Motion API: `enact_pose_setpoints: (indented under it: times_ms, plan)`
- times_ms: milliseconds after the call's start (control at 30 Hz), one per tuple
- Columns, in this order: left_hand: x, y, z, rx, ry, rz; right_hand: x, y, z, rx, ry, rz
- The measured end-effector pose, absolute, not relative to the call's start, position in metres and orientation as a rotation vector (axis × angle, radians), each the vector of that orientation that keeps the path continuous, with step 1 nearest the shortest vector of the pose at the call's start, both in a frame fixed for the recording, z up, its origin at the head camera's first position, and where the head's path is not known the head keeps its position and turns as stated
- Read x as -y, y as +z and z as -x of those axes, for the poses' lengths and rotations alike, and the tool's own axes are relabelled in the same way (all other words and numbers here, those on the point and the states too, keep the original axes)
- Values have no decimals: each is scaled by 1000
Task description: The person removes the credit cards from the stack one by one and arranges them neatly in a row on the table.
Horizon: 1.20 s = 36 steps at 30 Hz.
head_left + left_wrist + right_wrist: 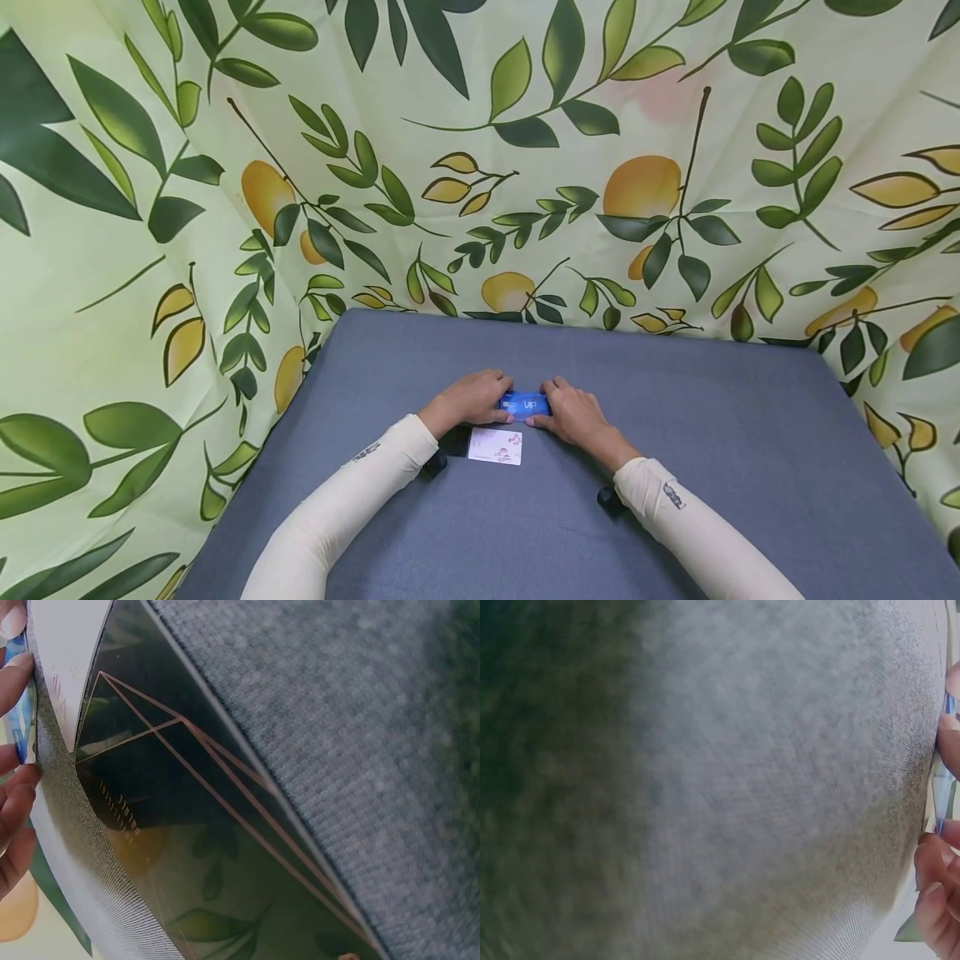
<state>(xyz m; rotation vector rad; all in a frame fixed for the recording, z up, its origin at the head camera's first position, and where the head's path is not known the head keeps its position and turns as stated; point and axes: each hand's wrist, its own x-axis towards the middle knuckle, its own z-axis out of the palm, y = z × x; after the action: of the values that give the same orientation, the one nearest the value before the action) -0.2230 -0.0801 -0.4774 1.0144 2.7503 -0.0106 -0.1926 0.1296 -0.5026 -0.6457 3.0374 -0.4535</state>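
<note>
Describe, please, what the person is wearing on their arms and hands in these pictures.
Both arms are covered by snug cream sleeves, the left sleeve and the right sleeve, each bearing a small dark printed mark near the wrist. A small black device sits at the underside of each wrist. The left hand and right hand are bare, without gloves.

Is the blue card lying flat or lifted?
Cannot tell for sure: the blue card is pinched between both hands' fingers, low over the grey table.

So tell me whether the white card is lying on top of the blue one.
No, the white card lies flat on the table, apart from the blue card.
</note>
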Motion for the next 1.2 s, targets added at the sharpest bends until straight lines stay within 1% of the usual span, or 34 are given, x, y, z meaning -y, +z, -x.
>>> enact_pose_setpoints:
  times_ms: [300,800,1200]
  plan:
    - [81,-476,222,-2750,-3,-1063,-128,-501,192,-3032,-459,617]
    - [80,-475,221,-2756,-15,-1021,-127,-500,188,-3017,-493,555]
    - [80,-474,219,-2773,1,-1035,-128,-498,188,-3027,-525,590]
